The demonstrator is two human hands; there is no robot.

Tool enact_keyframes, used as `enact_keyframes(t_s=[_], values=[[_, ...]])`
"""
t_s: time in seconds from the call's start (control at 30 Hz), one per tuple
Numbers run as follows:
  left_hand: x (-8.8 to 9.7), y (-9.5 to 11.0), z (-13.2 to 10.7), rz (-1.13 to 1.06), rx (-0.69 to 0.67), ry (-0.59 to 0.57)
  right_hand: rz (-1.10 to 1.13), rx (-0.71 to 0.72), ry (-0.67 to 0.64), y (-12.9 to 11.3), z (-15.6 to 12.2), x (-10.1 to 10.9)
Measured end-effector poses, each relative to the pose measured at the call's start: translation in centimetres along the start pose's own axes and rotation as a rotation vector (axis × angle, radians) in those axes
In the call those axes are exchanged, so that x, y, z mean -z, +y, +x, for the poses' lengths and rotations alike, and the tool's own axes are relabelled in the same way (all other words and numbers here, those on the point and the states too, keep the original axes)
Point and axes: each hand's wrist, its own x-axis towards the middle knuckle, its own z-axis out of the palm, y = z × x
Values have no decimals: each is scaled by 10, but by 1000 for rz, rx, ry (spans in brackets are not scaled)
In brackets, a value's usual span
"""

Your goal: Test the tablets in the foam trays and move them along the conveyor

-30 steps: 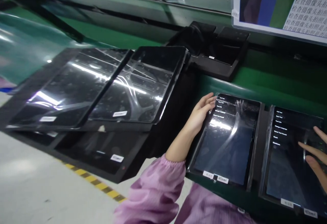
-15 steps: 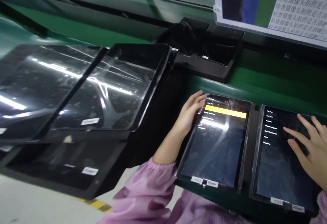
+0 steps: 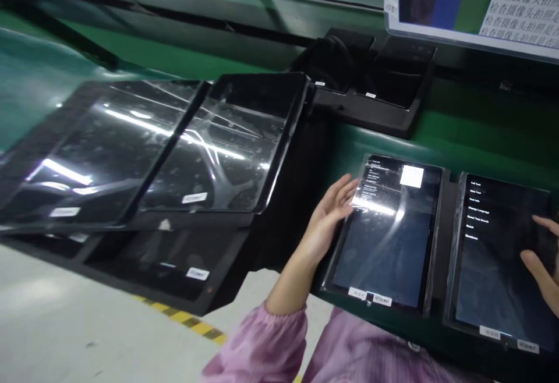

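Observation:
Two tablets lie side by side in front of me, faces up, screens lit. The left tablet shows small lines of text and a white square near its top right. On the right tablet a short white list stands against black. My left hand is at the left tablet's upper left edge, fingers loosely bent and apart, with nothing gripped; whether it touches the edge I cannot tell. Over the right side of the right tablet hovers my right hand, finger and thumb spread, partly cut off by the frame.
To the left, dark tablets in plastic film lie on stacked black trays. Another black tray with two dark tablets sits farther back on the green bench. A framed sheet of printed characters stands at upper right.
The left tablet's screen went from a list with a yellow bar to text with a white square. My right hand moved right, away from the list. The whole view has shifted.

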Motion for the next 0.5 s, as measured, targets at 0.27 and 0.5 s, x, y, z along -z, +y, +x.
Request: enact_keyframes(t_s=[0.27,0.5], values=[[39,-17,-89,403,52,-255,425,-440,-93,1,-67,12],[35,-11,-101,620,-8,-331,411,-435,-187,-13,-81,9]])
